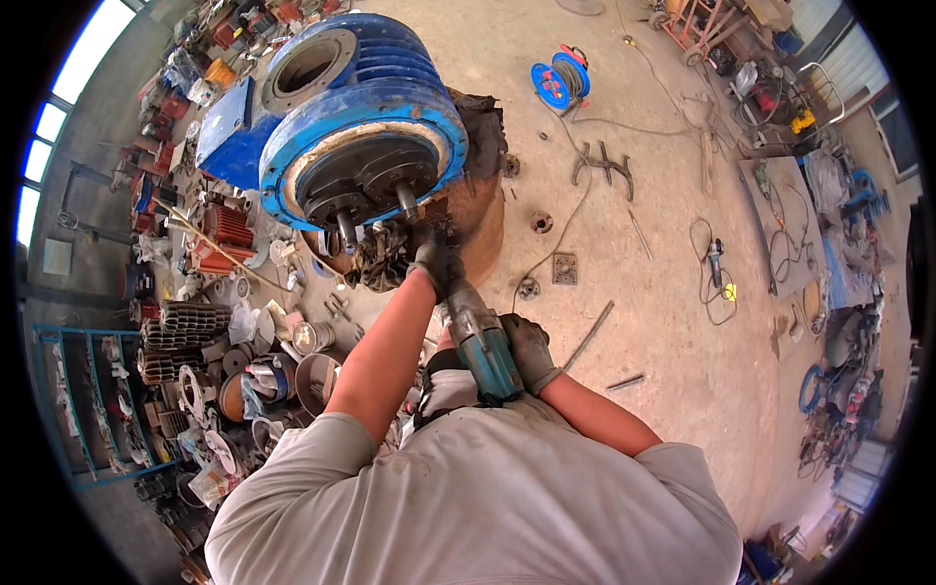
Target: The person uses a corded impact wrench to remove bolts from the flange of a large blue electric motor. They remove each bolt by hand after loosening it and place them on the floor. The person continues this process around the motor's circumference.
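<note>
Holds a teal power tool (486, 356) low in front of the grey shirt (468, 478), with the gloved right hand (531, 351) closed against its right flank, toward the rear. Reaches farther forward with the gloved left hand (432, 263), set beside the tool's front end; cannot tell how tightly, or around what, with the fingers mostly hidden.

Carries the tool between the two hands, pointing along its long axis forward and slightly left, away from the shirt and toward a blue ribbed machine casing (351, 107). Lines up most nearly with the right-hand shaft (408, 202), jutting from the casing's dark end face just ahead of the left hand. Leaves the left-hand shaft (346, 229) off to the left, above a dark crumpled rag (382, 261). Puts the left hand clearly nearer to both shafts, with the right hand farther back. Cannot tell about contact between tool and shaft, with the glove in the way.

Beside the casing, a rust-brown support (483, 249). Out to the right on the concrete floor (673, 390): a blue cable reel (563, 81), a dark three-armed puller (604, 166), a square metal plate (565, 268) and a corded angle grinder (717, 261).
</note>
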Available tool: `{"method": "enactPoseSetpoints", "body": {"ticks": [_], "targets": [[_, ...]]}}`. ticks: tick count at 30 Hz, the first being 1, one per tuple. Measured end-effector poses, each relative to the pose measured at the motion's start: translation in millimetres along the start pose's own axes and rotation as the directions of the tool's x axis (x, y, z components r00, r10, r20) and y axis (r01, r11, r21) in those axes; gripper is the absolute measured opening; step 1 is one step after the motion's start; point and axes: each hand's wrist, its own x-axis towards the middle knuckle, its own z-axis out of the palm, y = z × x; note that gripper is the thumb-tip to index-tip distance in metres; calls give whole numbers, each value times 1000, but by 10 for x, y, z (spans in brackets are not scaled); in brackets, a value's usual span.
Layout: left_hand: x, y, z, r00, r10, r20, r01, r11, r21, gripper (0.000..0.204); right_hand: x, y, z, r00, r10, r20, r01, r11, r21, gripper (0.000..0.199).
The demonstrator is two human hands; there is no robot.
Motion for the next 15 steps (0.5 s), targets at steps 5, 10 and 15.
{"method": "enactPoseSetpoints", "body": {"ticks": [5, 10, 15], "targets": [[-197, -103, 58, 988, 156, 19, -157, 974, 166, 42, -3, -24, -15, 1000, 15, 1, -15, 1000, -17, 38], [-1161, -248, 190, 900, 364, 240, -378, 926, 11, 39, 195, -255, -227, 980, -163, -118, 160, 987, -34, 39], [-1385, -68, 112, 787, 519, 334, -546, 838, -16, 40, 443, -455, -303, 931, -330, -155, 350, 927, 132, 46]]}}
